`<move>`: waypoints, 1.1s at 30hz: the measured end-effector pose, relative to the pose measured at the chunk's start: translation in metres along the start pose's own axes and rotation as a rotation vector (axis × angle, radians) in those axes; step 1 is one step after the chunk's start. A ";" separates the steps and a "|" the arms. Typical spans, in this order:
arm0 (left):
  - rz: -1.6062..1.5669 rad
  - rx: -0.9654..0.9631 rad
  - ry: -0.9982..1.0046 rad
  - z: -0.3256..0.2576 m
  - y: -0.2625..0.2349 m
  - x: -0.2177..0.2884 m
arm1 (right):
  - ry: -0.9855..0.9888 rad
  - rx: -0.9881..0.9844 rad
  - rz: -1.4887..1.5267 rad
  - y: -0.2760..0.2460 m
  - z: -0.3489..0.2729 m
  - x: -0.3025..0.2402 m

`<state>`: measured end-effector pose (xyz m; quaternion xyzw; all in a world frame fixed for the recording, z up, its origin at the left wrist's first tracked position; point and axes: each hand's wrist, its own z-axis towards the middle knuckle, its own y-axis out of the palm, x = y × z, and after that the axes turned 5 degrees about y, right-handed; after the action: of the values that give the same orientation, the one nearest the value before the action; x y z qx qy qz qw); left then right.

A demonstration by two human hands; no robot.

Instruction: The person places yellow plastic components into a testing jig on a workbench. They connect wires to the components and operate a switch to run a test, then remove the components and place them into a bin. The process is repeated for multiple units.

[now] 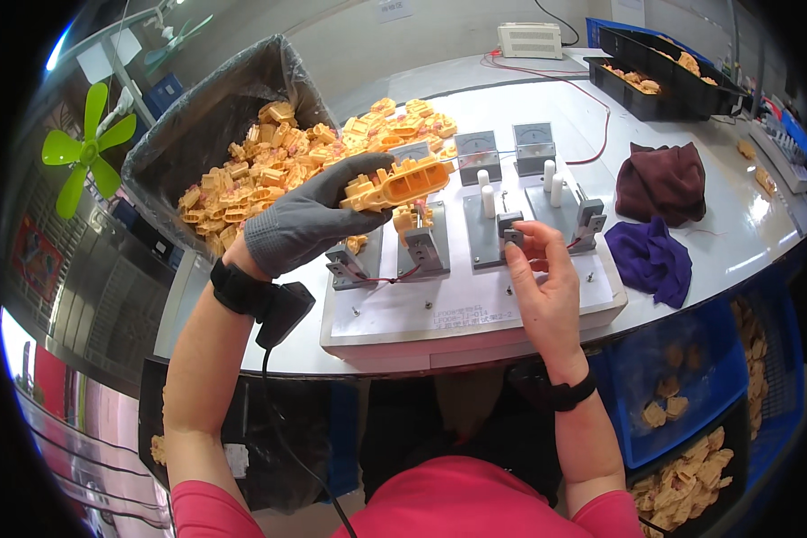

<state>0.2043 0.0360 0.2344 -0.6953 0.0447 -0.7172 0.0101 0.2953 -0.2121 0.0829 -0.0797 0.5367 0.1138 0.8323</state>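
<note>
My left hand [307, 220], in a grey glove, is closed round a yellow-orange plastic housing [414, 183] with an oval opening. It holds the housing above the left part of a white test fixture [466, 330]. Another yellow piece [410, 218] sits on a grey station of the fixture below. Bare, my right hand [549, 291] pinches a small dark sliding block [509, 224] on a station right of the middle. White upright pegs [487, 201] stand behind that block. Two small panel meters [476, 149] line the fixture's back, with a third partly hidden behind the housing.
A plastic-lined bin [175, 143] spills a heap of yellow housings [264, 161] onto the table at the left. Brown [662, 183] and purple cloths [650, 260] lie at the right. Black trays [641, 99] and a white power unit [529, 41] stand behind; a blue crate [690, 408] is low right.
</note>
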 end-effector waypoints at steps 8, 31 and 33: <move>0.095 -0.028 0.026 0.004 0.006 0.004 | -0.011 0.006 -0.019 -0.002 0.000 0.001; 1.689 -0.193 0.041 0.112 0.076 -0.015 | -0.047 -0.029 0.050 -0.003 -0.001 0.003; 1.694 -0.139 0.053 0.109 0.074 -0.018 | -0.049 -0.033 0.053 -0.003 -0.001 0.002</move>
<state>0.3105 -0.0423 0.2138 -0.4091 0.5943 -0.4794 0.4997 0.2961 -0.2148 0.0805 -0.0765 0.5162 0.1466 0.8404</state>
